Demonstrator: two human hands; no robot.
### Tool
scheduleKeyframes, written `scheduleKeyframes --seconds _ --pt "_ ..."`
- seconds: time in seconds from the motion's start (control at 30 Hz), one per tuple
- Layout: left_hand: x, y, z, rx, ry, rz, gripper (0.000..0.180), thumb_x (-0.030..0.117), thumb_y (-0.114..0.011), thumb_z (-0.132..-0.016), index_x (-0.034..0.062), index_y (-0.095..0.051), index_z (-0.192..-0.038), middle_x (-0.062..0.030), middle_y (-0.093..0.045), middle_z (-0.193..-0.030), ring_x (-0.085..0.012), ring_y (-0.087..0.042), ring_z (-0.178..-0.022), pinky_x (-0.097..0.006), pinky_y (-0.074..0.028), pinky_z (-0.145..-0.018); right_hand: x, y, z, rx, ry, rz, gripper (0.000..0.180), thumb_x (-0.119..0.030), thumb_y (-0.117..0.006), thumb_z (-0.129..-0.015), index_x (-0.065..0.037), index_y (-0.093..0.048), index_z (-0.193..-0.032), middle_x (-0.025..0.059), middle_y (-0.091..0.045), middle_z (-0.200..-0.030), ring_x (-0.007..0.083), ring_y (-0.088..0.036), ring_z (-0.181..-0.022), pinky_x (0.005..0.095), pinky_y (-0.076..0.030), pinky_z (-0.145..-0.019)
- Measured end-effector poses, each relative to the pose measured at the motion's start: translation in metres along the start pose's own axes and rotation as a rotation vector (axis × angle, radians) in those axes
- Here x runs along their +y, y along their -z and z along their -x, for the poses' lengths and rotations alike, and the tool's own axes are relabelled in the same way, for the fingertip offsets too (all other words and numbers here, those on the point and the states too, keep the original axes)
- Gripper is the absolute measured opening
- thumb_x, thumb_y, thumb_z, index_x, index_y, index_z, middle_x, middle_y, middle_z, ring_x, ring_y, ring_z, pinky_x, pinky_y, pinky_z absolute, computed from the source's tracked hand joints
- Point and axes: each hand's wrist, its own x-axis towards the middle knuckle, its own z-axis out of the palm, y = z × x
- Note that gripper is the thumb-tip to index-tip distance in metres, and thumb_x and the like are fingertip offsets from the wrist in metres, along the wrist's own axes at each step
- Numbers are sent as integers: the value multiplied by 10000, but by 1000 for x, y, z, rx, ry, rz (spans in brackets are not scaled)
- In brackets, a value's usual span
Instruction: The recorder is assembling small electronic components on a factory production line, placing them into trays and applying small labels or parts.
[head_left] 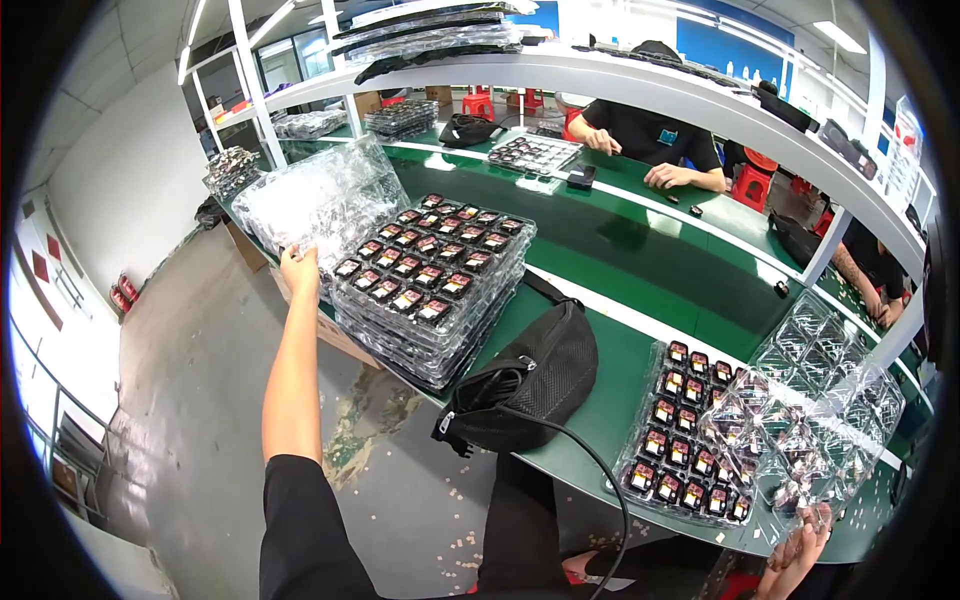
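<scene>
My left hand [300, 272] reaches out to the far left and pinches the near edge of a clear plastic tray [315, 205], which lies tilted beside a tall stack of trays. The top tray of that stack [425, 255] holds rows of small black square devices with red and white labels. At the lower right, my right hand [798, 550] grips the near corner of another clear blister tray [810, 440]. This tray slants over part of a filled tray [690, 430] of the same black devices, hiding its right side.
A black mesh waist bag [545, 375] with a cable lies between the tray stacks on the green bench [570, 450]. A white shelf [600, 85] spans above. Across the bench, a co-worker's hands [670, 177] rest near a tray [535, 153]; another person sits far right.
</scene>
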Motion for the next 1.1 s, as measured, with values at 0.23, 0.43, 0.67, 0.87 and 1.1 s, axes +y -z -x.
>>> scheduleKeyframes --seconds 0.23,0.43,0.67,0.87,1.1 --pt "14 -2 28 -103 94 35 746 281 -855 -850 -15 -514 -1444 -124 -685 -1063 -191 -662 -890 -339 -540 -791 -2 -3 8 98 9 19 427 12 -588 -994 41 -492 -1408 217 -649 -1340 34 -317 -470 208 -259 -401" --pt "21 45 -8 236 -213 73 682 332 -793 -932 -42 -477 -1407 -128 -652 -1115 -196 -626 -961 -320 -524 -870 27 40 -2 138 49 -43 462 -49 -523 -1047 -21 -429 -1498 147 -682 -1222 -16 -258 -433 201 -181 -328" --pt "154 58 197 -50 -359 431 478 170 -533 -1086 -29 -402 -1500 -165 -577 -1419 -252 -535 -1351 -388 -372 -1171 4 -28 13 224 -29 29 358 14 -617 -933 -50 -531 -1274 150 -737 -1062 -4 -331 -479 186 -252 -382" --pt "125 118 346 10 -224 322 415 144 -511 -1090 -29 -450 -1462 -125 -596 -1321 -220 -555 -1255 -347 -422 -1026 13 -25 32 208 -81 -90 296 19 -620 -943 -51 -538 -1218 169 -747 -1053 -2 -326 -483 182 -254 -392" --pt "61 161 547 -303 413 53 206 71 -516 -1026 77 -569 -1226 7 -531 -990 -75 -485 -841 -265 -415 -738 6 -27 2 16 -318 -80 366 29 -607 -952 -15 -509 -1302 188 -759 -1027 -7 -320 -481 185 -244 -401"
